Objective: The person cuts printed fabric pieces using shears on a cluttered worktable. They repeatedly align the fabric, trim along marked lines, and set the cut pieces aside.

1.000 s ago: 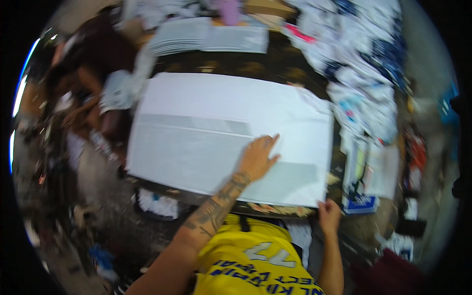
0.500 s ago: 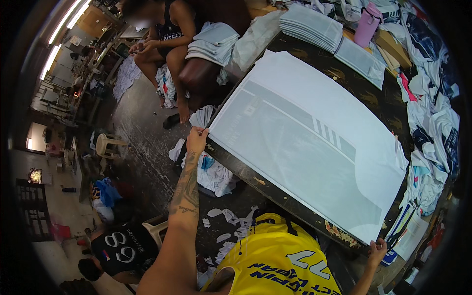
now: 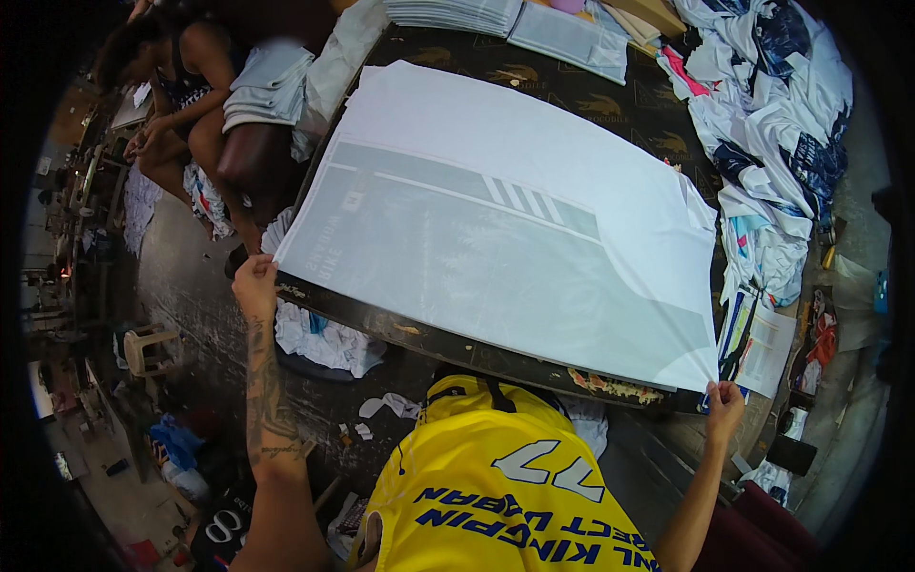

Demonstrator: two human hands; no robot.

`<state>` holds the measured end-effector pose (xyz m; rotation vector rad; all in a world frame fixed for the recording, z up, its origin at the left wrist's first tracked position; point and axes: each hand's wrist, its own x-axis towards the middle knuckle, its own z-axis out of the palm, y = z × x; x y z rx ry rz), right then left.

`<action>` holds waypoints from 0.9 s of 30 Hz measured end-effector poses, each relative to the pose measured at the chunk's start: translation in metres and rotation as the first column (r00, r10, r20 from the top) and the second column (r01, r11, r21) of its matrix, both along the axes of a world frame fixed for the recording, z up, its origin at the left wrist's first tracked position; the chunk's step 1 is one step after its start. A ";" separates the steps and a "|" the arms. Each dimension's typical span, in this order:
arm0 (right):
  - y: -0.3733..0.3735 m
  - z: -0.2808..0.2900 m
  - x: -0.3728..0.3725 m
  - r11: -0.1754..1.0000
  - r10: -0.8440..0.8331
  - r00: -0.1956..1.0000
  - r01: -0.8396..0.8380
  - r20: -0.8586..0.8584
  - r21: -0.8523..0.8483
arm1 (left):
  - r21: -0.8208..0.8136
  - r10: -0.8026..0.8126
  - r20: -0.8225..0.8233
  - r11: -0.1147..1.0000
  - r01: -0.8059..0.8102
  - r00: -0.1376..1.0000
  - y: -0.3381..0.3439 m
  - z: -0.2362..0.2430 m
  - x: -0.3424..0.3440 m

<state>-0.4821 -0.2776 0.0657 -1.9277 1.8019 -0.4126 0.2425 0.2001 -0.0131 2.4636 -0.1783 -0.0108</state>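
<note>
A large white cloth panel (image 3: 457,114) with a grey printed area (image 3: 448,248) and white stripes lies spread over the dark table. My left hand (image 3: 255,284) is closed on its near left corner, fingertips pinching the edge just past the tabletop. At the near right corner, my right hand (image 3: 726,408) pinches the cloth between thumb and fingers. Creases run from that corner into the panel, which is drawn to a point there. Both arms are spread wide, and the cloth's near edge runs between the hands along the table edge.
Stacked grey folded panels (image 3: 457,14) and a flat grey packet (image 3: 569,41) lie on the table's far side. Heaped white and navy cloth (image 3: 762,124) fills the right. Scissors (image 3: 742,334) rest on papers beside my right hand. A seated person (image 3: 186,105) is at the far left.
My view has swung to the right. The cloth's near right corner is now pulled out toward my right hand, with new creases there. Both hands keep their hold on the corners.
</note>
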 end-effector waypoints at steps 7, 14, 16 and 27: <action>0.010 -0.045 -0.014 0.996 0.016 1.000 -0.017 0.016 0.090 | 0.080 -0.046 0.024 0.996 0.044 0.999 0.003 -0.050 -0.005; 0.018 -0.061 0.007 0.921 -0.187 0.965 0.106 0.186 0.375 | 0.724 -0.260 0.043 0.674 0.149 0.965 -0.059 -0.061 -0.049; 0.023 -0.053 0.012 0.885 -0.250 0.931 0.107 0.267 0.453 | 0.802 -0.177 0.050 0.594 0.066 0.983 -0.094 -0.039 -0.062; 0.062 0.025 0.118 0.898 0.439 0.893 -0.440 -0.098 0.020 | 0.236 -0.912 0.277 -0.242 0.941 -0.304 -0.537 0.009 -0.385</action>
